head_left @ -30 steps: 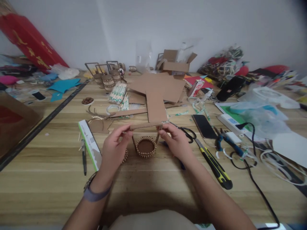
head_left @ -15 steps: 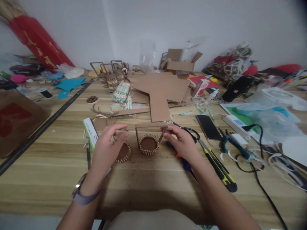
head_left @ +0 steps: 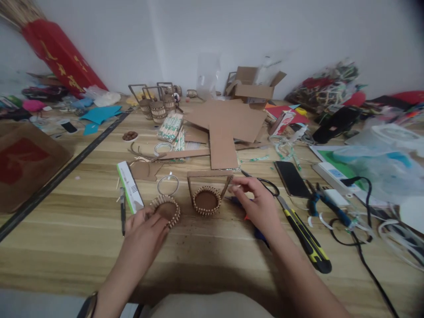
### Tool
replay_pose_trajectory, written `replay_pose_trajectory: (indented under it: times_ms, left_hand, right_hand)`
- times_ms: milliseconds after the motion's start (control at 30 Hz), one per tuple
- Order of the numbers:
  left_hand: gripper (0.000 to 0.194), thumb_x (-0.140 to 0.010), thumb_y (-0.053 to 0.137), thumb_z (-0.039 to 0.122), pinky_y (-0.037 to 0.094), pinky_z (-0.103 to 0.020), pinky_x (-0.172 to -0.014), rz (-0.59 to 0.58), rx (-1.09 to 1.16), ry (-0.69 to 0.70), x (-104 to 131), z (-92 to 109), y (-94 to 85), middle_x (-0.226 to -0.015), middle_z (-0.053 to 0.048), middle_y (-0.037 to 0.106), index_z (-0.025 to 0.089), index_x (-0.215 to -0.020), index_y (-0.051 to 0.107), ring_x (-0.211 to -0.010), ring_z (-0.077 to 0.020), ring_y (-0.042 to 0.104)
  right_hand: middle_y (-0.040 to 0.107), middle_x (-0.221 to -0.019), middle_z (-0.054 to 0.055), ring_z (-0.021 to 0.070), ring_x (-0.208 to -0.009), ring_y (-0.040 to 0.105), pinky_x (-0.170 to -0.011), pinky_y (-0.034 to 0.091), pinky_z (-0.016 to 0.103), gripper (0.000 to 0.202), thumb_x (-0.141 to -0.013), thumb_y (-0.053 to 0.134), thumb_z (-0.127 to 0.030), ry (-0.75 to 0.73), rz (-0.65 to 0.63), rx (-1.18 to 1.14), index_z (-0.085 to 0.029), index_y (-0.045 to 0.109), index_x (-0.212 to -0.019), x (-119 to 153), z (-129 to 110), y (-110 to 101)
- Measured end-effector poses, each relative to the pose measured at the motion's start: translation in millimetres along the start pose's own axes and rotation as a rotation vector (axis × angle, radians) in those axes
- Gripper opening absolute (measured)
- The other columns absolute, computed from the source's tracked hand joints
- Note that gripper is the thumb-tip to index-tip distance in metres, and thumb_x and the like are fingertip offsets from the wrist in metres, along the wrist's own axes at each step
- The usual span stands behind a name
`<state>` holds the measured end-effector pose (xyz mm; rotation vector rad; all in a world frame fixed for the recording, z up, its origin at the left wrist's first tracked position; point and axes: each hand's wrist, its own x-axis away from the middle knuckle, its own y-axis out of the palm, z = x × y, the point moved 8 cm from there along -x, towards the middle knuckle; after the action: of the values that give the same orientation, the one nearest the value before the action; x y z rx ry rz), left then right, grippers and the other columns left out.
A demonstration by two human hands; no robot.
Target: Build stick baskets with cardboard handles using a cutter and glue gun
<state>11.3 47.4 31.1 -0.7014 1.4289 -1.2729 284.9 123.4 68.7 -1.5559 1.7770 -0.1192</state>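
Observation:
In the middle of the table stands a small round cardboard basket [head_left: 207, 202] edged with short pale sticks. A square cardboard handle [head_left: 210, 175] rises over it. Just right of the handle's right post is my right hand [head_left: 258, 203], its thumb and fingers curved with a gap between them and seemingly off the post. To the left, my left hand [head_left: 147, 227] grips the near left rim of a second round cardboard piece edged with sticks [head_left: 174, 207]; the fingers partly cover it. Behind that piece lies a thin ring [head_left: 168, 185].
Beside my right arm lie a yellow-black utility knife [head_left: 308, 240], scissors [head_left: 271, 187] and a phone [head_left: 291, 179]. A pen [head_left: 122, 212] and a white-green box [head_left: 130, 187] lie at left. Cardboard sheets [head_left: 228, 123] and finished baskets [head_left: 158, 111] stand farther back.
My left hand has come down from above the thin ring onto the left stick-edged piece. My right hand has drawn slightly right, away from the handle post. The view has shifted a little.

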Motion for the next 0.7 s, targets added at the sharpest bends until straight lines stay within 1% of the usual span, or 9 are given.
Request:
replay_pose_trajectory:
  times_ms: [67, 100, 233, 300, 367, 500, 567, 633, 700]
  left_hand:
    - [0.02, -0.093, 0.055, 0.023, 0.037, -0.046, -0.082, 0.021, 0.033, 0.059, -1.2, 20.2, -9.7, -0.084, -0.006, 0.072, 0.023, -0.079, 0.068, -0.098, -0.0333, 0.057]
    - [0.019, -0.094, 0.056, 0.023, 0.037, -0.045, -0.082, 0.024, 0.053, 0.094, -2.4, 32.9, -12.6, -0.081, -0.005, 0.071, 0.023, -0.078, 0.067, -0.096, -0.0325, 0.057]
    - [0.013, -0.093, 0.061, 0.019, 0.041, -0.041, -0.082, -0.093, 0.171, 0.267, -8.7, 87.3, 3.0, -0.081, -0.002, 0.071, 0.022, -0.082, 0.066, -0.088, -0.0257, 0.06]
    - [0.009, -0.092, 0.064, 0.02, 0.042, -0.041, -0.081, -0.111, 0.178, 0.294, -11.3, 100.7, 14.5, -0.081, -0.002, 0.071, 0.021, -0.084, 0.068, -0.086, -0.0245, 0.06]
    - [0.006, -0.093, 0.066, 0.026, 0.043, -0.04, -0.08, -0.119, 0.216, 0.323, -11.0, 104.6, 21.1, -0.085, -0.003, 0.073, 0.02, -0.092, 0.069, -0.086, -0.0242, 0.061]
    - [0.02, -0.099, 0.056, 0.038, 0.043, -0.038, -0.075, -0.027, 0.366, 0.301, -9.7, 82.7, 5.5, -0.087, -0.002, 0.074, 0.022, -0.102, 0.068, -0.084, -0.0234, 0.063]
    - [0.023, -0.102, 0.049, 0.034, 0.043, -0.036, -0.071, 0.095, 0.363, 0.199, -14.8, 59.7, -10.7, -0.083, -0.002, 0.073, 0.022, -0.099, 0.068, -0.079, -0.022, 0.063]
    - [0.023, -0.102, 0.049, 0.036, 0.046, -0.035, -0.071, 0.214, 0.361, 0.053, -24.0, 35.2, -24.7, -0.086, -0.003, 0.073, 0.022, -0.103, 0.067, -0.078, -0.0212, 0.064]
    - [0.026, -0.099, 0.053, 0.041, 0.049, -0.035, -0.076, 0.289, 0.396, -0.085, -36.5, 15.5, -32.3, -0.094, -0.005, 0.073, 0.02, -0.111, 0.065, -0.083, -0.0215, 0.066]
  right_hand:
    - [0.068, -0.08, 0.004, 0.0196, -0.072, 0.062, -0.069, 0.05, 0.033, 0.012, -0.093, 0.059, -0.029, -0.057, 0.067, 0.092, -0.022, 0.068, -0.091, 11.4, -15.0, -10.3]
    - [0.068, -0.08, 0.004, 0.0196, -0.073, 0.062, -0.068, 0.05, 0.033, 0.011, -0.095, 0.057, -0.025, -0.107, 0.046, 0.119, -0.022, 0.067, -0.091, 18.9, -25.8, -10.0]
    - [0.071, -0.089, 0.006, 0.0198, -0.081, 0.066, -0.069, 0.051, 0.031, 0.012, -0.098, 0.056, -0.02, -0.36, -0.267, 0.062, -0.022, 0.067, -0.098, 58.5, -67.2, 18.2]
    - [0.071, -0.091, 0.006, 0.0196, -0.082, 0.065, -0.069, 0.051, 0.03, 0.014, -0.1, 0.054, -0.02, -0.351, -0.358, 0.047, -0.022, 0.067, -0.099, 72.8, -67.9, 29.1]
    - [0.071, -0.09, 0.006, 0.0195, -0.081, 0.065, -0.069, 0.051, 0.031, 0.016, -0.101, 0.051, -0.019, -0.302, -0.377, 0.056, -0.02, 0.067, -0.1, 79.8, -59.9, 33.1]
    - [0.072, -0.092, 0.007, 0.0215, -0.082, 0.062, -0.071, 0.048, 0.035, 0.014, -0.1, 0.053, -0.018, -0.324, -0.328, 0.154, -0.019, 0.067, -0.102, 85.6, -53.5, 33.6]
    - [0.073, -0.092, 0.006, 0.023, -0.085, 0.062, -0.075, 0.046, 0.037, 0.01, -0.096, 0.063, -0.026, -0.377, -0.372, 0.213, -0.02, 0.068, -0.103, 90.6, -58.0, 44.6]
    - [0.073, -0.093, 0.005, 0.0244, -0.09, 0.061, -0.08, 0.046, 0.039, 0.019, -0.09, 0.073, -0.036, -0.457, -0.463, 0.274, -0.02, 0.069, -0.101, 98.5, -64.1, 64.4]
    - [0.073, -0.089, 0.005, 0.0243, -0.091, 0.061, -0.083, 0.044, 0.04, 0.015, -0.088, 0.076, -0.033, -0.529, -0.533, 0.371, -0.02, 0.07, -0.093, 105.9, -66.4, 85.0]
